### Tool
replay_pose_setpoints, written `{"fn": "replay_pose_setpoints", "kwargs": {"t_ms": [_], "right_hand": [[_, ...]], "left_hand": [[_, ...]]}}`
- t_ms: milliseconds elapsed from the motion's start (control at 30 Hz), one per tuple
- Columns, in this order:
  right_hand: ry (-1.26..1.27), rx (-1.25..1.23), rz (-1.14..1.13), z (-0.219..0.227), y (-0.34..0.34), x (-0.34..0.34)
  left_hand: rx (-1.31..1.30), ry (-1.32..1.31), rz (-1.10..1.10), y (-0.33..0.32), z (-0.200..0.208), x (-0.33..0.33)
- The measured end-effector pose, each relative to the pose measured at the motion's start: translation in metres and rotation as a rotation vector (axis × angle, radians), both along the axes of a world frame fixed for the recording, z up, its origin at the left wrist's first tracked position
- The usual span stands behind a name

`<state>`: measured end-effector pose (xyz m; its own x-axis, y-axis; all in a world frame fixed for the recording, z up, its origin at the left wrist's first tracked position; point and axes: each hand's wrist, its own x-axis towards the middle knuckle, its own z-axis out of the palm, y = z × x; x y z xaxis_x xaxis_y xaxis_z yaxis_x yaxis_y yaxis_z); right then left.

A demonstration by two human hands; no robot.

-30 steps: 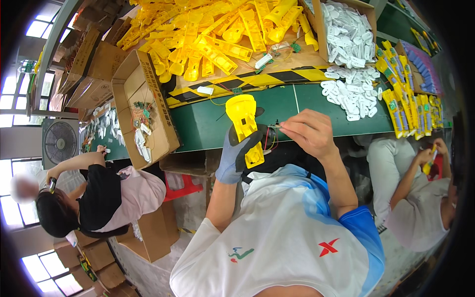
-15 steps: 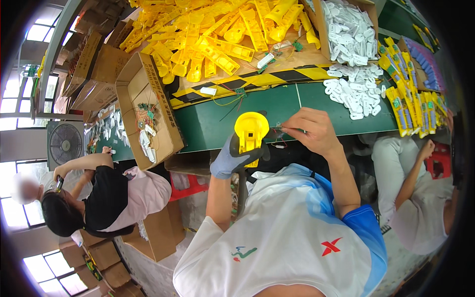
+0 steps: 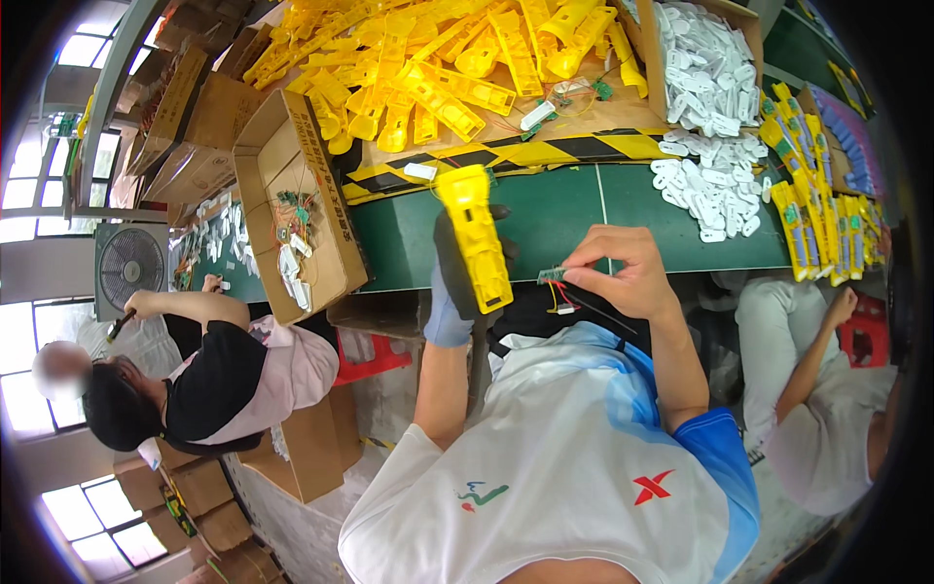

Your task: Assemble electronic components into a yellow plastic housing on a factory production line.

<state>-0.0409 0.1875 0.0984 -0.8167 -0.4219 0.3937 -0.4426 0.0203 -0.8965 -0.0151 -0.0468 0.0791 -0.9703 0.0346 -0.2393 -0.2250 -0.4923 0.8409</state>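
Holding a yellow plastic housing [image 3: 474, 234] upright over the green bench [image 3: 574, 219], the gloved left hand [image 3: 455, 282] is wrapped around its lower end. The right hand [image 3: 623, 273] pinches a small circuit board [image 3: 567, 276] with red and black wires just beside it. Fitting the board seems the step in hand; next it needs lining up with the shell's opening. An open brown carton [image 3: 292, 209] sits left; black-and-yellow hazard tape [image 3: 545, 154] edges the raised board behind.

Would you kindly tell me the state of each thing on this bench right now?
yellow casing: held upright in gloved left hand.
small circuit board: pinched by bare right hand, wires dangling.
cardboard box: open, holding small parts.
fan: cannot tell if running.
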Motion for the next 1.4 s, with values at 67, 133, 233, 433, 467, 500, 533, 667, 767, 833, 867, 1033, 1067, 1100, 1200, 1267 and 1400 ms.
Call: {"fn": "replay_pose_setpoints", "kwargs": {"t_ms": [67, 133, 233, 433, 467, 500, 533, 667, 767, 833, 867, 1033, 1067, 1100, 1200, 1267, 1400], "right_hand": [[-0.054, -0.012, 0.151, 0.006, -0.002, 0.002], [-0.109, -0.011, 0.230, 0.011, -0.007, 0.005], [-0.154, -0.005, 0.299, 0.014, -0.015, 0.003], [-0.283, -0.059, -0.011, -0.002, -0.028, -0.020], [-0.283, -0.058, -0.010, -0.004, -0.029, -0.021], [-0.301, -0.076, -0.027, -0.005, -0.030, -0.023], [-0.320, -0.093, -0.042, -0.005, -0.031, -0.023], [-0.392, -0.073, -0.056, -0.003, -0.030, -0.023], [-0.395, -0.063, -0.067, -0.005, -0.029, -0.023], [-0.369, -0.074, -0.089, -0.006, -0.029, -0.022], [-0.368, -0.075, -0.089, -0.007, -0.029, -0.022], [-0.357, -0.059, -0.098, -0.007, -0.030, -0.022], [-0.356, -0.060, -0.100, -0.008, -0.030, -0.022], [-0.337, -0.061, -0.101, -0.009, -0.030, -0.023], [-0.309, -0.067, -0.108, -0.009, -0.029, -0.022], [-0.299, -0.074, -0.112, -0.009, -0.028, -0.022], [-0.332, -0.090, -0.135, -0.013, -0.030, -0.020]], "left_hand": [[0.033, -0.012, 0.079, 0.015, -0.002, 0.001], [0.044, -0.009, 0.036, 0.017, -0.001, 0.002], [0.143, -0.053, -0.081, 0.018, -0.007, 0.005], [0.078, 0.032, -0.008, 0.035, -0.002, 0.011], [0.079, 0.032, -0.007, 0.036, 0.000, 0.011], [0.093, 0.030, -0.013, 0.038, 0.002, 0.010], [0.109, 0.028, -0.018, 0.039, 0.003, 0.010], [0.115, -0.014, -0.026, 0.037, 0.005, 0.011], [0.057, 0.000, -0.014, 0.039, 0.007, 0.011], [0.030, -0.007, 0.036, 0.041, 0.008, 0.012], [0.029, -0.006, 0.035, 0.041, 0.010, 0.013], [-0.055, -0.027, 0.023, 0.039, 0.013, 0.012], [-0.056, -0.026, 0.022, 0.039, 0.013, 0.012], [-0.069, -0.020, 0.008, 0.040, 0.012, 0.013], [-0.071, -0.018, 0.009, 0.040, 0.013, 0.014], [-0.059, -0.020, 0.023, 0.041, 0.013, 0.014], [-0.121, -0.010, 0.018, 0.042, 0.010, 0.014]]}}
